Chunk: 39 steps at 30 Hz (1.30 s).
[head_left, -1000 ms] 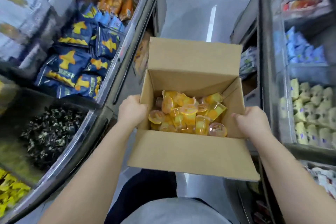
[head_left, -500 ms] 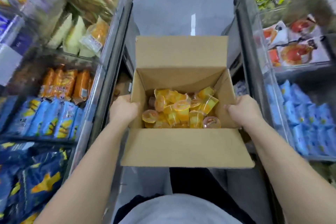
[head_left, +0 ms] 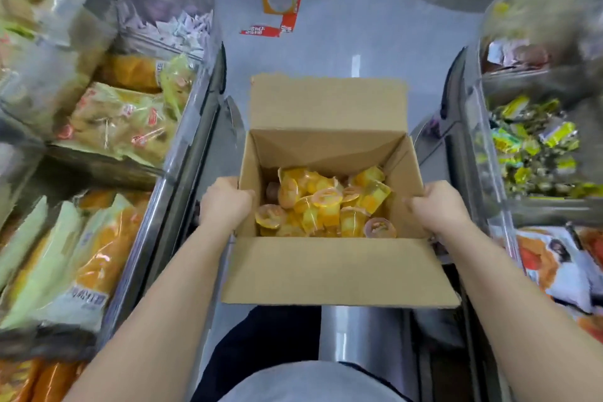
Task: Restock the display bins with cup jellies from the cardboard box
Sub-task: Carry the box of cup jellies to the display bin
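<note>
The open brown cardboard box (head_left: 329, 268) is held out in front of the body, in the aisle between two rows of clear-walled display bins (head_left: 182, 153). The left hand (head_left: 223, 202) is clamped over the box's left wall, thumb side inward; the right hand (head_left: 437, 207) is clamped over the right wall in the same way. Inside, a loose heap of small yellow and orange plastic cup jellies (head_left: 326, 206) is seen on the box floor, filling only the lower part.

The step in hand is judged to be carrying the box along the aisle to the right bin. It would be done well if the box were kept level, the grip kept even on both walls, and the flaps kept clear of the bin rails on either side.

The box's long axis is taken to run across the body, from hand to hand, with its opening facing up. The far flap (head_left: 329, 101) is stood up and away; the near flap is folded out toward the body. The cups lie jumbled, pointing every way. No bin of cup jellies can be made out among the blurred packets.
</note>
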Motion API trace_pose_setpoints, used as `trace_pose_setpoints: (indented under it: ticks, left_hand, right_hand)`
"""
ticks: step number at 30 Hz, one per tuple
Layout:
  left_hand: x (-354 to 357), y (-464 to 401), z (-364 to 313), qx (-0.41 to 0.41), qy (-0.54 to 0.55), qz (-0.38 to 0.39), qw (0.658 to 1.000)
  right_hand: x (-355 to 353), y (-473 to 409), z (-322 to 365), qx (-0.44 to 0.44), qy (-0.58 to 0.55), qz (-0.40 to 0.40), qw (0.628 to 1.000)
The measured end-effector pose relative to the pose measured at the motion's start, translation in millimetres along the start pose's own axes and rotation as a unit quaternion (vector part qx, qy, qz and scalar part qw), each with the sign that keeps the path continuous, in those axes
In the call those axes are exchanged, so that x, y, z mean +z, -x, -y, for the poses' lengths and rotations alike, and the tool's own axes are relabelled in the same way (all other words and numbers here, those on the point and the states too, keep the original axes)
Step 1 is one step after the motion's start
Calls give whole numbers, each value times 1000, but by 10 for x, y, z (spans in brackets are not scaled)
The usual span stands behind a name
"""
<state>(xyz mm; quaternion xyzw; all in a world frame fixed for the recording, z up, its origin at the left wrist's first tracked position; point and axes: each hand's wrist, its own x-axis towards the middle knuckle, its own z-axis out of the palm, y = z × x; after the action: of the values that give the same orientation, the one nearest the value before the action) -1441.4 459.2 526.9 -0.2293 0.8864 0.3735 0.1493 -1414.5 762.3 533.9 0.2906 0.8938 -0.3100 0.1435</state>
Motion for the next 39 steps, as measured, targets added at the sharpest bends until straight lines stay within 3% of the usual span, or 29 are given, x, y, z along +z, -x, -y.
trace_pose_setpoints:
  ticks: [5,13,24,29,39]
  left_hand:
    - [-66,-1271,-965,24,-2,26,999]
    - [-207,-3028,-2381,20,36,22,999]
    - [-93,-5357,-4018,-77,109,-43,990]
    - [-279,-6408,-4508,-111,125,-86,982]
    - [-950,-8808,-4908,-169,155,-119,966]
  right_hand:
    - [-233,-1222,811,26,-5,-14,1000]
    - [-757,-3106,2152,-28,41,-54,997]
    - [-1179,-6063,4098,-92,64,31,993]
    - [-1230,-7109,5149,-138,95,51,985]
    - [-515,-8995,7446,-190,152,91,966]
